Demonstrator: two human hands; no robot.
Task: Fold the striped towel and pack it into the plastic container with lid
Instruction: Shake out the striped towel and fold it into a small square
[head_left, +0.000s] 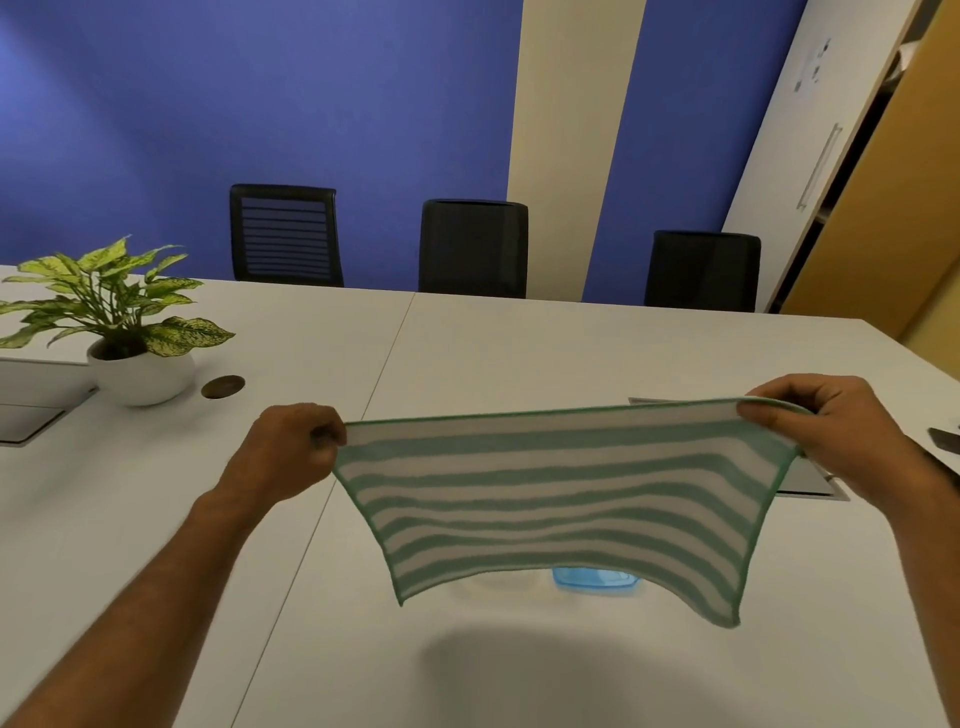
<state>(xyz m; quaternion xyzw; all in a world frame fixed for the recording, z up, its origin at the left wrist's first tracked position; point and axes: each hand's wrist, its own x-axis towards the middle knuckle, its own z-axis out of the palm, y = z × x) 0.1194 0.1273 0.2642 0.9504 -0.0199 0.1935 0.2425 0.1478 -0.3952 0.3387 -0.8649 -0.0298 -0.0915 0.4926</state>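
Observation:
The striped towel (561, 493), green and white with a green hem, hangs spread out in the air above the white table (519, 343). My left hand (291, 447) pinches its upper left corner. My right hand (831, 431) pinches its upper right corner. The lower edge hangs free and curls upward in the middle. Under that edge a small part of the blue plastic container (595, 579) shows on the table; the towel hides the rest of it, and I cannot tell whether its lid is on.
A potted plant (119, 332) in a white pot stands at the left, with a round brown disc (222, 386) beside it. A grey flat panel (810, 480) lies behind my right hand. A dark object (945, 439) sits at the right edge. Three black chairs (472, 249) line the far side.

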